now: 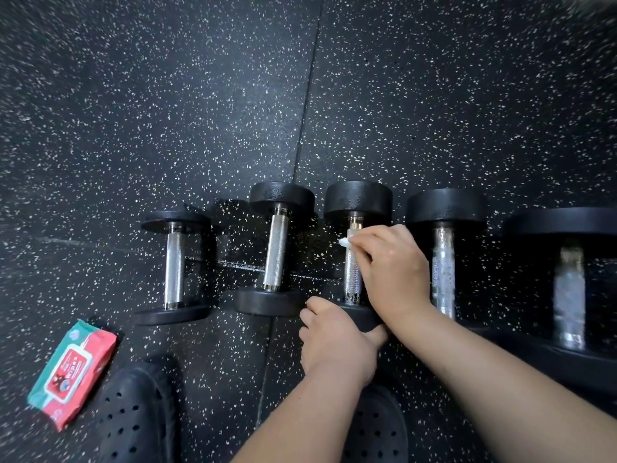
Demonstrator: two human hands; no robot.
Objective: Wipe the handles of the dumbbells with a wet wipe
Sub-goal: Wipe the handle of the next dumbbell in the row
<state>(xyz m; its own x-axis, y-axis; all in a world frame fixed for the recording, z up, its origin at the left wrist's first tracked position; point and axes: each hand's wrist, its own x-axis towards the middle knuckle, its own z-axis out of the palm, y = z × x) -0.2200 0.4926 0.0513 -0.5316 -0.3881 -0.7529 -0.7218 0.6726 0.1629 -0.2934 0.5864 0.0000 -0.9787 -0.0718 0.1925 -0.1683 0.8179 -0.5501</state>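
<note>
- A red-and-teal pack of wipes (pixel 71 374) lay flat on the speckled black floor (pixel 167 95), at the far left and near the person.
- A black perforated shoe (pixel 140 412) stood just right of the pack.
- The smallest dumbbell (pixel 174 265) lay on the floor, its chrome handle pointing away from the person.
- A second dumbbell (pixel 275 248), slightly larger, lay beside it, apart from it.
- The left hand (pixel 337 349) gripped the near head of the third dumbbell (pixel 358 200), fingers (pixel 379 334) curled under the head and thumb over its top.
- The wet wipe (pixel 344 242), bunched small and white, sat against the far part of that dumbbell's handle (pixel 352 279).
- The right hand (pixel 394 265) pinched the wipe with clenched fingers (pixel 362 243), reaching across the handle from the right.
- A fourth dumbbell (pixel 444 262) lay just right of that hand; its handle looked wet.
- The largest dumbbell (pixel 567 289) lay at the far right, its handle glistening too.
</note>
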